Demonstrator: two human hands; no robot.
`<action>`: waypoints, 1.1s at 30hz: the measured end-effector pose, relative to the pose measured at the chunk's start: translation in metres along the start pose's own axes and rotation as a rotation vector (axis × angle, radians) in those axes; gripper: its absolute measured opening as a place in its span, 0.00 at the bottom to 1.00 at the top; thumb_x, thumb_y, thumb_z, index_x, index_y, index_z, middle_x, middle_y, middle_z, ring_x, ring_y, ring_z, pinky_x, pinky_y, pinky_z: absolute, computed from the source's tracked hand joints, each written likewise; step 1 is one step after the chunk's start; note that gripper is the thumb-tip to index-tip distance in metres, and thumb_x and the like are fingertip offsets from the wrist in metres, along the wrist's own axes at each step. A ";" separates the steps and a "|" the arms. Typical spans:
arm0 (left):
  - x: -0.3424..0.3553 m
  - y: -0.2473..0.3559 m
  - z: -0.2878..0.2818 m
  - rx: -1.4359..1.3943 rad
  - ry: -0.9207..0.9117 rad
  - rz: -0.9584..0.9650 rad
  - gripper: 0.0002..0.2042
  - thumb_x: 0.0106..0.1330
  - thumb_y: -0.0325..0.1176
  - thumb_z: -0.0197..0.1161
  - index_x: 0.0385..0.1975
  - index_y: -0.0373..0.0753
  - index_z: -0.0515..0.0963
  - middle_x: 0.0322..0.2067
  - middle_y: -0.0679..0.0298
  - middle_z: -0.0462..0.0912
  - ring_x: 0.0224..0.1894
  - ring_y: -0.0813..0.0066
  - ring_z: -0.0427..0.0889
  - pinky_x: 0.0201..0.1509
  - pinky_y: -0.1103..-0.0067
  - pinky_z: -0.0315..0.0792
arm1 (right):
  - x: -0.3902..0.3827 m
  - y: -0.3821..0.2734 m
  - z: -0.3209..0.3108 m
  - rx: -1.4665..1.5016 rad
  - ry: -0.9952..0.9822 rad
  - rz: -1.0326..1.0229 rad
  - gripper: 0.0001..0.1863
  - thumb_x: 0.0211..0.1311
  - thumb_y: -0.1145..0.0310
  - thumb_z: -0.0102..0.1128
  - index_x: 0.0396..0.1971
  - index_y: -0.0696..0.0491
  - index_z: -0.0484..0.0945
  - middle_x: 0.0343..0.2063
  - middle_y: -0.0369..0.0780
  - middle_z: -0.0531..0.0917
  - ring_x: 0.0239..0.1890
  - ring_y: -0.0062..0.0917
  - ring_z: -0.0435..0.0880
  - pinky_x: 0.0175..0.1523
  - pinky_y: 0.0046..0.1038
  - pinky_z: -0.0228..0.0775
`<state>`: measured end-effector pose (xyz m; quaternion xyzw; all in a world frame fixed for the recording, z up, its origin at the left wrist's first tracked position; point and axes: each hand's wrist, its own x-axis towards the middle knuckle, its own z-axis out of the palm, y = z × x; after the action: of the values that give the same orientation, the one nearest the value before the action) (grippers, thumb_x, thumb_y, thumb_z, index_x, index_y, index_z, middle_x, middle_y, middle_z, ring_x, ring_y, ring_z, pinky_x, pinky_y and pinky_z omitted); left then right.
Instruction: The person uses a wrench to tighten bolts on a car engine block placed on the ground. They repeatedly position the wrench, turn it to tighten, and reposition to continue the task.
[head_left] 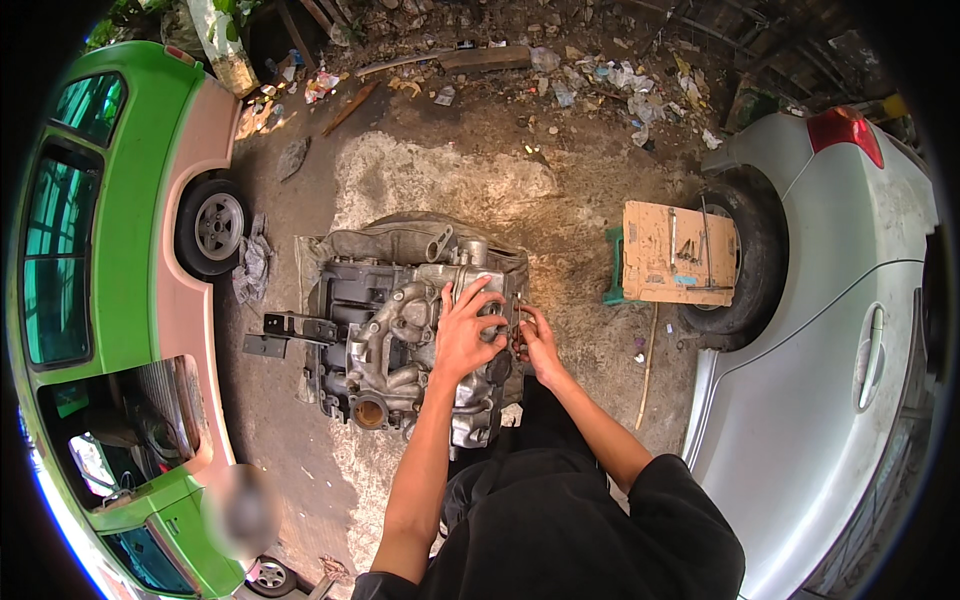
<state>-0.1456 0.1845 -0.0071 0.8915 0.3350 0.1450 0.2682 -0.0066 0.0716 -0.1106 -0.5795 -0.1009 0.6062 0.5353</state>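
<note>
A grimy metal engine assembly (362,368) sits on a dark covering in front of me. My left hand (467,330) lies over the housing (472,282) at its right end, fingers bent and gripping it around an opening. My right hand (536,345) is at the housing's right side, its fingers closed around a small, slender metal piece (517,322) that is partly hidden. A dark bracket (295,327) sticks out from the engine's left end.
A cardboard board (650,275) with several tools rests on a green stool (613,292), near a stick (648,380). A green-and-pink vehicle (140,130) stands left, a silver car (800,420) right. Litter (630,85) and wooden planks (485,58) lie at the back.
</note>
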 end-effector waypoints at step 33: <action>0.000 0.000 0.001 -0.005 -0.004 -0.016 0.09 0.44 0.33 0.75 0.28 0.50 0.92 0.53 0.76 0.83 0.75 0.69 0.67 0.82 0.44 0.45 | -0.003 0.005 0.004 0.026 0.030 -0.038 0.18 0.82 0.65 0.54 0.66 0.41 0.69 0.28 0.31 0.77 0.27 0.15 0.76 0.24 0.21 0.58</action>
<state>-0.1453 0.1842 -0.0076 0.8884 0.3413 0.1421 0.2723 -0.0126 0.0695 -0.1112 -0.5795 -0.0961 0.5885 0.5555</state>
